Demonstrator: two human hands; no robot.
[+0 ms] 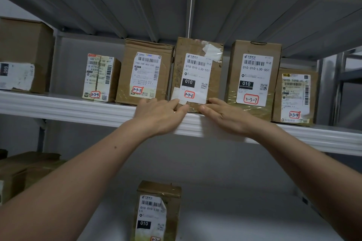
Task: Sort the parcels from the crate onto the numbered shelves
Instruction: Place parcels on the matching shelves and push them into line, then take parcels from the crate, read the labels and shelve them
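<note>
- Step in hand, as judged: seating the parcel marked 3-3-6 (pixel 197 72) in its slot on the shelf (pixel 58 103). It stands upright at the shelf's front lip, label facing out.
- The left hand (pixel 160 115) touches the parcel's lower left corner and the right hand (pixel 225 115) its lower right corner. The left fingers (pixel 176 103) lie nearly straight and close together against the cardboard. The right fingers (pixel 215 101) are lightly bent, and whether they press or grip cannot be told.
- To do it well, push evenly from both corners so the parcel slides back square. Keep the handwritten number readable, and do not nudge either neighbour.
- Just left of the 3-3-6 parcel, almost touching, stands the 3-3-5 parcel (pixel 145 72). Further left is the smaller 3-3-4 parcel (pixel 100 78), and far left a large box (pixel 23 55).
- Just right, across a narrow gap, stands the 3-3-7 parcel (pixel 254 76), and beyond it the 3-3-9 parcel (pixel 295 96).
- Below, on the next tier, stands one labelled parcel (pixel 156 211). Above is the ribbed underside of a higher tier (pixel 176 6).
- The shelving is pale grey metal with a smooth rounded lip. The crate is not in view.
</note>
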